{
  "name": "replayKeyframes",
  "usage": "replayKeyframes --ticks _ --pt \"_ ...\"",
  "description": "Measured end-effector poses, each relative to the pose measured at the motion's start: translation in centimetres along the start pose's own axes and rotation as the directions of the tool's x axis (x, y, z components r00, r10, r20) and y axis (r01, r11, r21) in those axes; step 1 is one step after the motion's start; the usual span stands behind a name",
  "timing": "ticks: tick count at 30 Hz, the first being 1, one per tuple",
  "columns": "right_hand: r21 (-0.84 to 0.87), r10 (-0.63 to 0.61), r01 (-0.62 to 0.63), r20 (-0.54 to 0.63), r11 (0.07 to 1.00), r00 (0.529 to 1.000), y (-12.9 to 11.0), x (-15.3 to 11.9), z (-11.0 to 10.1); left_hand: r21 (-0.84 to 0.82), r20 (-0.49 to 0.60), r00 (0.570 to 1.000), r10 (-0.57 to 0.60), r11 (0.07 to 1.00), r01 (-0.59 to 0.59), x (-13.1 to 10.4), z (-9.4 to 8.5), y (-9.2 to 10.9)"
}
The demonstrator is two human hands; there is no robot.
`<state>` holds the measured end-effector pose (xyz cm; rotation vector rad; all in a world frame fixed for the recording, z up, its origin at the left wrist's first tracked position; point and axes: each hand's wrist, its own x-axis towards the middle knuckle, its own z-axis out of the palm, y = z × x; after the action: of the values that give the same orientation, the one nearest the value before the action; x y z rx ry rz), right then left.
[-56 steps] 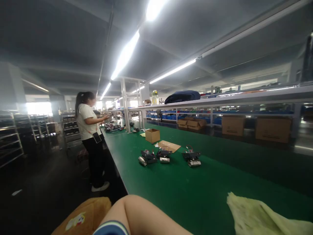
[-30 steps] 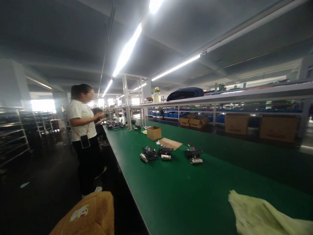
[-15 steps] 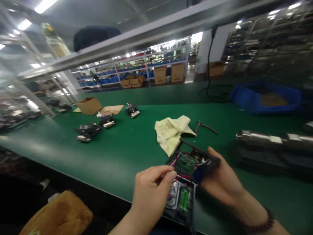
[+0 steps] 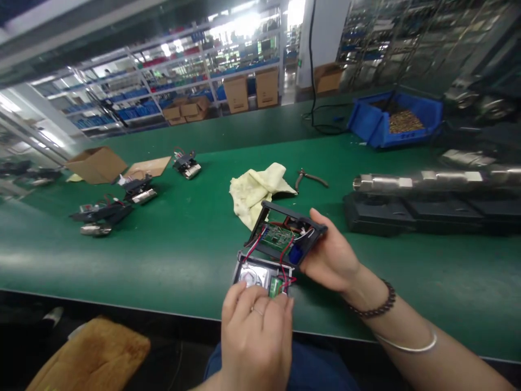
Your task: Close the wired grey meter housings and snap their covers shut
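My right hand (image 4: 331, 255) holds the black housing (image 4: 301, 258) by its right side, tilted, with a green circuit board (image 4: 277, 237) and wires inside. Red and white wires run from it down to a second black housing half (image 4: 265, 265), which carries a round silvery part (image 4: 251, 275) and a green piece (image 4: 275, 287). My left hand (image 4: 256, 326) lies over the lower edge of that second half, fingers curled round it; the fingertips are partly hidden. Just behind the housing lies a pale yellow cloth (image 4: 254, 190), with pliers (image 4: 311, 178) to its right.
At right stand black units with metal fittings (image 4: 385, 183), and behind them a blue bin (image 4: 366, 122) of small brass-coloured parts. Several similar assemblies (image 4: 140, 190) and a cardboard box (image 4: 97, 164) are at left on the green table (image 4: 195, 228).
My left hand has moved from the wires down onto the lower housing half. The view has tilted down and shifted right, and both housing halves now appear further left and higher.
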<state>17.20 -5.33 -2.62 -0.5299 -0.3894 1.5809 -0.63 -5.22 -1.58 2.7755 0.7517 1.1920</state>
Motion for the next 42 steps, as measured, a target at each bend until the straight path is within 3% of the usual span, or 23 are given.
replayKeyframes --ticks 9,13,15,19,22,25,28,31,34,37,42 --pt "-0.075 -0.011 0.009 -0.017 0.997 1.000 0.1 -0.2 0.1 0.091 0.135 0.991 0.014 0.996 -0.026 -0.3 -1.7 0.1" --pt "-0.082 -0.023 0.021 -0.020 0.996 1.000 0.1 -0.3 0.2 0.044 0.189 0.982 -0.008 0.999 0.000 0.3 -1.6 0.2" --pt "-0.098 -0.037 0.035 -0.028 0.995 0.999 0.1 -0.3 0.3 0.002 0.168 0.984 -0.051 0.999 0.052 0.4 -1.1 0.1" --pt "-0.124 -0.044 0.037 -0.053 0.992 0.998 0.1 -0.6 0.4 0.033 0.022 0.987 -0.158 0.987 0.157 -0.2 0.0 -0.5" --pt "-0.149 -0.049 0.038 -0.067 0.988 0.997 0.2 -1.0 0.7 0.223 -0.036 0.992 -0.119 0.967 0.123 -0.7 0.6 -0.9" --pt "-0.191 -0.094 0.074 -0.100 0.979 0.991 0.5 -1.7 1.1 0.300 0.025 0.988 -0.150 0.944 0.135 -0.8 0.8 -1.0" --pt "-0.238 -0.179 0.143 -0.139 0.961 0.974 1.1 -2.3 1.8 0.272 0.044 0.991 -0.128 0.956 0.111 -0.6 0.7 -0.9" --pt "-0.294 -0.225 0.172 -0.157 0.940 0.962 1.5 -2.7 2.4 0.235 0.039 0.999 -0.021 0.972 0.011 0.1 0.2 -1.1" --pt "-0.333 -0.247 0.181 -0.168 0.925 0.954 1.8 -2.9 2.8 0.195 0.119 0.992 0.030 0.979 -0.053 1.1 -0.3 -1.6" --pt "-0.347 -0.286 0.214 -0.169 0.913 0.943 2.0 -3.0 3.1 0.176 0.190 0.981 0.027 0.983 -0.061 1.8 -0.5 -1.9" --pt "-0.325 -0.292 0.225 -0.172 0.918 0.941 2.2 -3.0 3.4 0.165 0.156 0.988 -0.006 0.986 -0.020 1.4 -0.2 -1.7"
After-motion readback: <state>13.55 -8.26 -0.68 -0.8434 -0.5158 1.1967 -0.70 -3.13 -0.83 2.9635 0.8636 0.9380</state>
